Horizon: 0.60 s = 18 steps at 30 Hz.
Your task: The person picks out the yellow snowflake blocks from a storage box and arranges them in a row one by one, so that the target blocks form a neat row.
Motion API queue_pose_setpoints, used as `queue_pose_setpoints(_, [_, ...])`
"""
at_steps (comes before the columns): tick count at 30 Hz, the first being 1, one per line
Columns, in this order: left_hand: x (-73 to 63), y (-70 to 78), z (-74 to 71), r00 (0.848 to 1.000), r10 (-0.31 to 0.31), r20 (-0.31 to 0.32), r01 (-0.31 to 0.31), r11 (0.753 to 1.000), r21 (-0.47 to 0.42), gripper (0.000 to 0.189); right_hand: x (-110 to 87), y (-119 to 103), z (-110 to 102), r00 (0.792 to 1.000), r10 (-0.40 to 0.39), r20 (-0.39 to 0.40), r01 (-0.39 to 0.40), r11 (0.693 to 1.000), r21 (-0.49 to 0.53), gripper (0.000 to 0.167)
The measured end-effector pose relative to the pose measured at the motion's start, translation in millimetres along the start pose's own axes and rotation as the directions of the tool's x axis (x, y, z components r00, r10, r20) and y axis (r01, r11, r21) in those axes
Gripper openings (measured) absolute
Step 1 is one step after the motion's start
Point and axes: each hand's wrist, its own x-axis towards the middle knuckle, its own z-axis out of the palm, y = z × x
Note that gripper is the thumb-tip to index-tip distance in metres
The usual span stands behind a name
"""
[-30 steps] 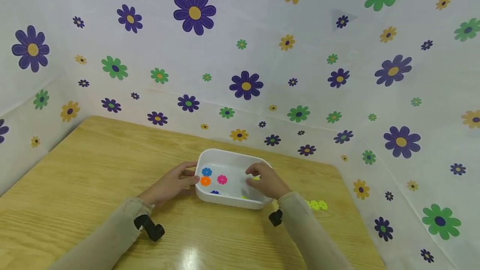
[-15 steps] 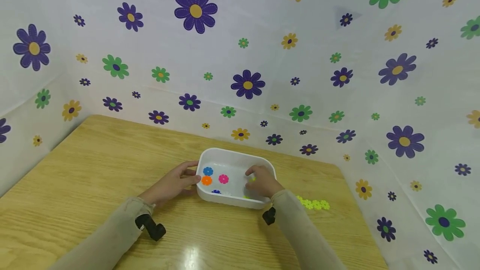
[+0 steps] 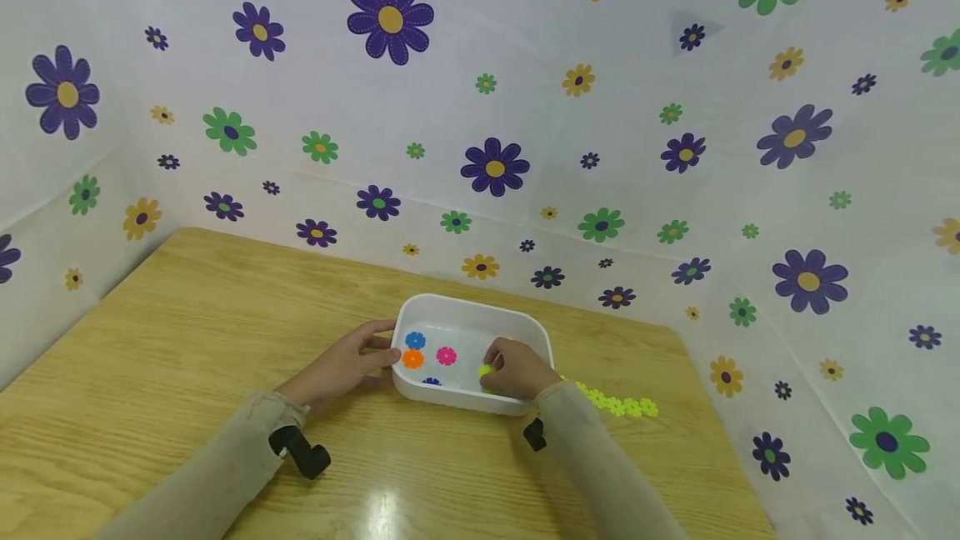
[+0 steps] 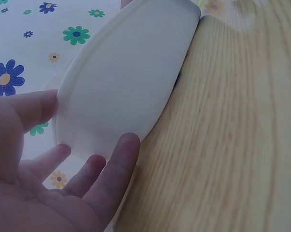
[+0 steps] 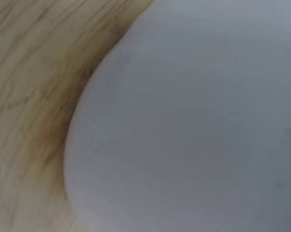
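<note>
A white plastic tub (image 3: 468, 400) stands on the wooden table. My left hand (image 3: 352, 367) holds its left end, thumb on the rim and fingertips against the outer wall, as the left wrist view shows of the hand (image 4: 73, 179) too. Inside the tub's right part, my right hand (image 3: 521, 367) pinches a yellow flower-shaped disc (image 3: 486, 372), partly hidden by the fingers. To the left in the tub lie a light blue disc (image 3: 416, 341), an orange disc (image 3: 412, 359), a pink disc (image 3: 446, 356) and a dark blue disc (image 3: 431, 381). The right wrist view shows only the tub's outer wall (image 5: 184, 121).
Yellow flower-shaped discs (image 3: 615, 405) lie in a row on the table, right of the tub and partly behind the right sleeve. Behind the wooden table (image 3: 262, 298) hangs a white flower-printed sheet (image 3: 450, 107).
My right hand has moved a little left and down inside the tub, and a yellow disc now shows at its fingertips. More of the yellow row is uncovered. The left hand stays put.
</note>
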Motion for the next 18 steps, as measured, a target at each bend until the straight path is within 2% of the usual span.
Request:
queue_pose_setpoints(6, [0.9,-1.5,-1.4,1.000,-0.001,0.001,0.001,1.000,0.000,0.063,-1.2,-2.0,-0.1,1.000,0.028,0.014,-0.029,0.998,0.056,0.026])
queue_pose_setpoints(14, [0.5,-0.7,-1.4,1.000,0.000,-0.002,0.000,1.000,0.012,0.062,3.7,3.4,-0.2,1.000,0.010,0.025,-0.015,0.982,0.188,0.012])
queue_pose_setpoints(18, [0.3,-0.3,-0.4,1.000,-0.002,0.001,0.002,1.000,0.012,0.063,1.8,4.0,-1.2,1.000,0.003,0.029,-0.010,0.973,0.231,0.010])
